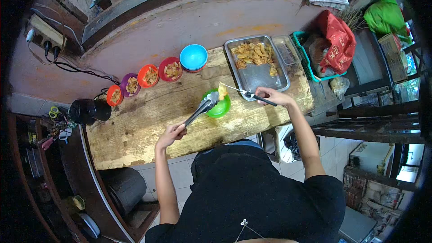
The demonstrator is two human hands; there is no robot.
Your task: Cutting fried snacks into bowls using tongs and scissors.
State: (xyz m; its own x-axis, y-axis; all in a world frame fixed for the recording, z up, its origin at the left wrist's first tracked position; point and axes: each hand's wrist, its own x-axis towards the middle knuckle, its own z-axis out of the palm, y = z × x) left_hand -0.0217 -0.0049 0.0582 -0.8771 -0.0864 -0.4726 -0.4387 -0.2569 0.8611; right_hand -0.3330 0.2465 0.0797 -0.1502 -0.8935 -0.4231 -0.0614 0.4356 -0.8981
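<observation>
My left hand point(172, 135) grips metal tongs point(199, 111). A yellowish piece of food point(222, 91) is at the tongs' tips, over the far edge of a green bowl point(217, 108). My right hand point(274, 96) holds a thin bladed tool with a black handle point(261, 99); whether it is a knife or scissors I cannot tell. Its blade points left, with the tip close to the food piece. Beyond my right hand is a rectangular metal tray point(251, 77) with similar food pieces point(254, 54) heaped mostly in its far half.
Along the wall stand several small bowls of cut food, including a purple bowl point(130, 84), and stacked bowls topped by a blue one point(193, 56). A clear plastic container point(286, 50) and a teal basket point(298, 37) flank the tray. Black cables point(91, 74) hang at the wooden table's point(152, 108) far left.
</observation>
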